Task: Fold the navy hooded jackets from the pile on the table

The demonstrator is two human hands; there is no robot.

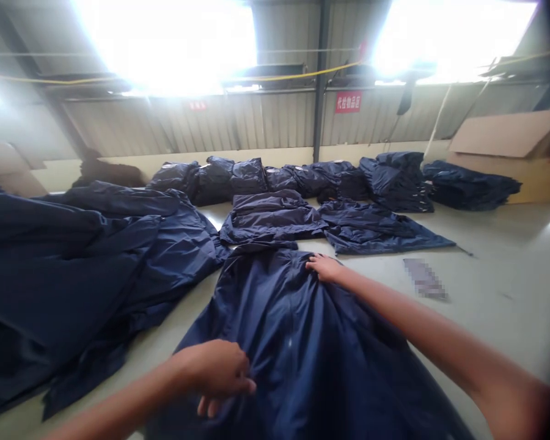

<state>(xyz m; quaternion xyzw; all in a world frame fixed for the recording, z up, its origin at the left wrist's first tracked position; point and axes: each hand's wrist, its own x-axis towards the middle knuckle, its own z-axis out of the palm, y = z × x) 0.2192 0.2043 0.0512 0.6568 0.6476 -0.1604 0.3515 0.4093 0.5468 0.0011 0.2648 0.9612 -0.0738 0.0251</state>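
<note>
A dark navy jacket [275,318] lies spread on the pale table in front of me, its zipper running down the middle and its far end near the folded garments. My right hand [324,267] rests on the jacket's upper part, just right of the zipper, its fingers laid out over the cloth. Nearer to me, my left hand [222,371] is over the jacket's left side with curled fingers. What is under those fingers, if anything, is hidden.
At left a large heap of navy garments [73,256] covers the table. Folded garments [275,214] and a flatter one [376,226] lie beyond the jacket. Stacked bundles [247,177] line the back. A blurred-out flat item [425,278] and a cardboard box [531,177] are at right.
</note>
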